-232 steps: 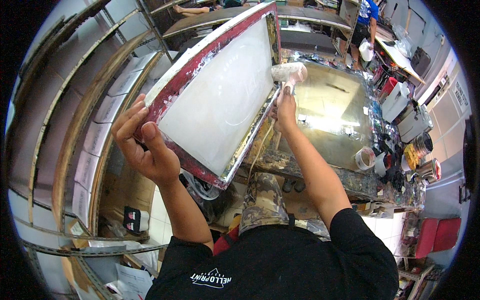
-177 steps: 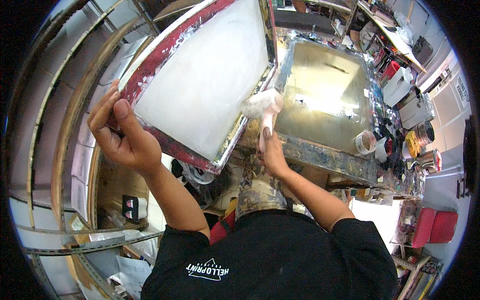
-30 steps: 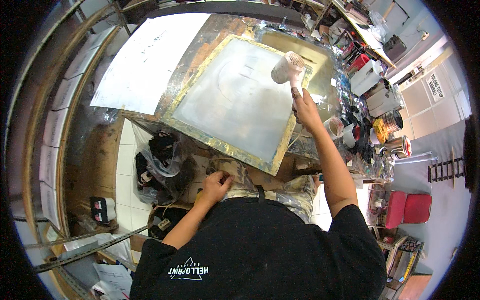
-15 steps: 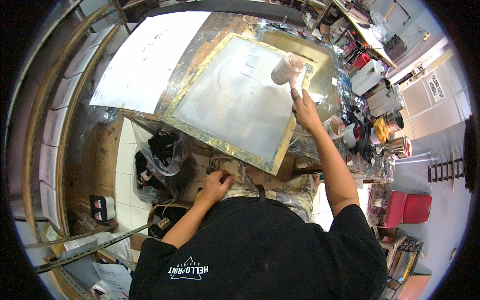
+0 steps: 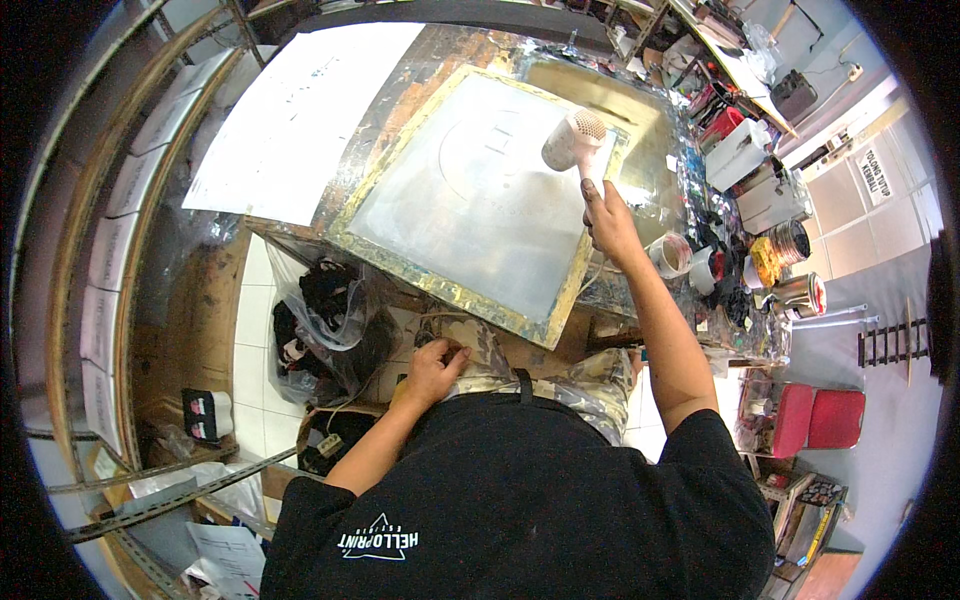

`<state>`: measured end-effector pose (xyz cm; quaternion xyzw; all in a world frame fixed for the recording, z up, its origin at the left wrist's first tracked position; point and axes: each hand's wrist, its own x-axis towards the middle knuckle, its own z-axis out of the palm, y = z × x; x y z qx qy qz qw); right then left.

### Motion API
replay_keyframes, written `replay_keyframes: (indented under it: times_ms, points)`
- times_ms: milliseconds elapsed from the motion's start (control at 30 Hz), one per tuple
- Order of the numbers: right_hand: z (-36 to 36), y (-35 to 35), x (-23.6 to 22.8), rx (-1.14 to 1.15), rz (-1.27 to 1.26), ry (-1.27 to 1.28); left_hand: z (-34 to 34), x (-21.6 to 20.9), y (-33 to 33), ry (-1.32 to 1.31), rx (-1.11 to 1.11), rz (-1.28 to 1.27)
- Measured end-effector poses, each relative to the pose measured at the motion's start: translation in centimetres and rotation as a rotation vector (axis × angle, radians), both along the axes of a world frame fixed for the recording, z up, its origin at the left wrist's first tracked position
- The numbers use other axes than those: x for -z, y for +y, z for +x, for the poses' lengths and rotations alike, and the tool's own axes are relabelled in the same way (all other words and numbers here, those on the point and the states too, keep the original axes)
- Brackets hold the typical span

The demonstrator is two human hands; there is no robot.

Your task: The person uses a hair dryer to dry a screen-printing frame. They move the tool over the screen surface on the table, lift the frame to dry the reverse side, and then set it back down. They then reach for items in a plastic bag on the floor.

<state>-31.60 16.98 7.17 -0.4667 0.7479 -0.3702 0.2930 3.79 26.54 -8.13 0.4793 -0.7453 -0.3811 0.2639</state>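
Observation:
My right hand [image 5: 612,222] is closed around the handle of a pale hair dryer [image 5: 574,141]. The dryer is held over the right part of a screen printing frame [image 5: 450,200], its wide nozzle turned toward the mesh. Faint round and letter-like outlines show on the grey mesh, and yellowish stained tape runs along its border. The frame lies tilted on the work table, its near corner jutting past the edge. My left hand [image 5: 435,368] rests on my thigh, loosely bent with the thumb apart, holding nothing that I can see.
A large white sheet [image 5: 300,120] covers the table's left part. Below it hangs a clear plastic bag [image 5: 335,325] with dark cloth inside. Tubs and cans, among them an open metal can [image 5: 800,296], stand along the right edge. Red chairs [image 5: 835,418] are at the right, shelves [image 5: 125,240] at the left.
The hair dryer and both hands hold nearly the same places. The bright sheen on the mesh looks slightly different, and the whole view has shifted a little.

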Motion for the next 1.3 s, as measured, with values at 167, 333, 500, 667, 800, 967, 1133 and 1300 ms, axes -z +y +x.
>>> replay_keyframes:
  times_ms: [167,333,500,667,800,967,1133,1300]
  points:
    - [0.2,0.1,-0.1,-0.003,-0.017,0.043,0.0,-0.1,0.0,0.019,0.002,0.039]
    - [0.2,0.2,0.0,-0.007,-0.025,0.042,0.1,0.5,0.0,0.003,0.001,0.018]
    - [0.2,0.2,0.3,-0.001,-0.022,0.058,0.2,1.2,0.0,0.025,-0.001,0.029]
    - [0.4,0.1,0.1,0.002,-0.009,0.046,0.3,0.8,0.0,0.006,0.004,0.024]
    - [0.8,0.2,-0.1,-0.002,-0.031,0.019,0.3,0.5,-0.1,-0.028,-0.003,0.032]
    - [0.7,0.1,0.0,0.0,0.0,0.007,0.2,0.0,0.1,0.001,-0.019,0.008]
    - [2.3,0.1,-0.6,-0.013,0.069,0.008,0.3,0.6,-0.1,0.006,-0.011,-0.025]
    - [4.5,0.7,-0.9,-0.172,0.003,0.026,0.3,1.0,0.0,0.02,-0.016,-0.012]
